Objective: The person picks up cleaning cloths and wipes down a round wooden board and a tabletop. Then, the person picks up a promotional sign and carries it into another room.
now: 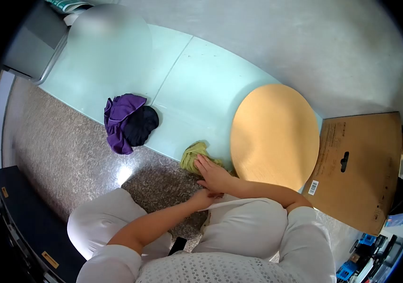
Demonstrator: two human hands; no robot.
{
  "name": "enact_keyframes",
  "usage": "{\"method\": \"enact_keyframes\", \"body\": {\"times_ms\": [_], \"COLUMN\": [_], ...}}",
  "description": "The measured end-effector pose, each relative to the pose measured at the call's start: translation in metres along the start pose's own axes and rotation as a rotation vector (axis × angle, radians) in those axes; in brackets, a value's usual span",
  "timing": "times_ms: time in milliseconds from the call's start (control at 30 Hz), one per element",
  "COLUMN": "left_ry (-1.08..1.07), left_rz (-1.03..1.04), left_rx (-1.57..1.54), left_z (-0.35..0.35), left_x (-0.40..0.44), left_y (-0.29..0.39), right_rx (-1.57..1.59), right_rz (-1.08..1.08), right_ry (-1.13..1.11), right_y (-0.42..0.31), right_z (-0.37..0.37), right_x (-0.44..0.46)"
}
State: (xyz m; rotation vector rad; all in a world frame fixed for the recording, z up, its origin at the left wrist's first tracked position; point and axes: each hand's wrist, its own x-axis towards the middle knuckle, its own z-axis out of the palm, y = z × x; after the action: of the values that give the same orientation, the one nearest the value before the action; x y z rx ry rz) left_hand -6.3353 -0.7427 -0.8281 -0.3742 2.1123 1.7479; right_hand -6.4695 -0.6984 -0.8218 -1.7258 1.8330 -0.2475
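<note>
A crumpled yellow-green cloth (193, 155) lies at the near edge of the pale glass-like surface. My right hand (215, 175) rests on it, fingers stretched out across the fabric. Just below, my left hand (204, 199) is closed beside the white trouser leg (244, 221), close under the right wrist. Its fingertips are partly hidden, and I cannot make out what they hold. Farther left, a bunched purple cloth (121, 113) and a black cloth (141, 126) lie together, overhanging the edge.
A round wooden disc (274, 137) lies right of the green cloth. Beyond it stands a cardboard box (352, 165). Blue and black items (366, 240) fill the lower right. A dark cabinet (36, 226) is at lower left; a metal-framed grey panel (36, 47) stands upper left.
</note>
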Motion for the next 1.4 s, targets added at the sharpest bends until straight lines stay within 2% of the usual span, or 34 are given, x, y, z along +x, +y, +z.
{"method": "enact_keyframes", "body": {"times_ms": [67,167,267,367,467,600,667,767,800,867,1000,1133,1167,1300,1400], "left_ry": [0.059,0.337,0.394,0.351,0.336,0.448,0.434,0.192,0.172,0.131,-0.024,0.000,-0.036,-0.110,0.087], "left_rz": [-0.285,-0.097,-0.011,0.065,0.290,0.267,0.243,0.182,0.247,0.366,0.333,0.562,0.601,0.608,0.493], "left_rx": [-0.033,-0.028,-0.080,0.151,0.471,0.426,0.512,0.676,0.769,0.963,1.148,1.214,1.078,1.112,1.323], "left_z": [-0.014,-0.034,-0.058,-0.091,-0.084,-0.058,-0.054,-0.058,-0.063,-0.083,-0.133,-0.162,-0.170,-0.184,-0.153], "left_x": [-0.004,0.002,0.013,0.018,0.031,0.021,0.013,0.001,0.001,0.004,0.031,0.051,0.058,0.060,0.044], "left_y": [-0.016,-0.021,-0.017,-0.003,-0.011,-0.006,-0.006,-0.018,-0.030,-0.048,-0.046,-0.045,-0.045,-0.033,-0.046], "right_rx": [0.001,-0.059,0.010,0.074,0.241,0.316,0.383,0.458,0.482,0.353,0.057,-0.041,-0.037,0.067,0.140], "right_rz": [0.113,0.334,0.525,0.645,0.743,0.866,0.877,0.832,0.807,0.884,1.009,1.037,1.022,0.964,1.007], "right_ry": [0.009,0.106,0.065,0.072,0.122,0.039,0.203,0.538,0.665,0.799,1.074,1.198,1.195,1.192,1.195], "right_y": [0.003,0.015,0.010,-0.003,0.002,0.008,0.006,-0.006,-0.010,-0.014,-0.006,0.010,0.013,0.014,0.005], "right_z": [-0.003,0.019,0.017,0.012,-0.007,-0.020,-0.013,0.001,0.009,0.016,0.026,0.027,0.028,0.035,0.038], "right_x": [-0.018,-0.035,-0.039,-0.017,0.012,0.032,0.030,0.026,0.026,0.042,0.080,0.097,0.097,0.087,0.079]}}
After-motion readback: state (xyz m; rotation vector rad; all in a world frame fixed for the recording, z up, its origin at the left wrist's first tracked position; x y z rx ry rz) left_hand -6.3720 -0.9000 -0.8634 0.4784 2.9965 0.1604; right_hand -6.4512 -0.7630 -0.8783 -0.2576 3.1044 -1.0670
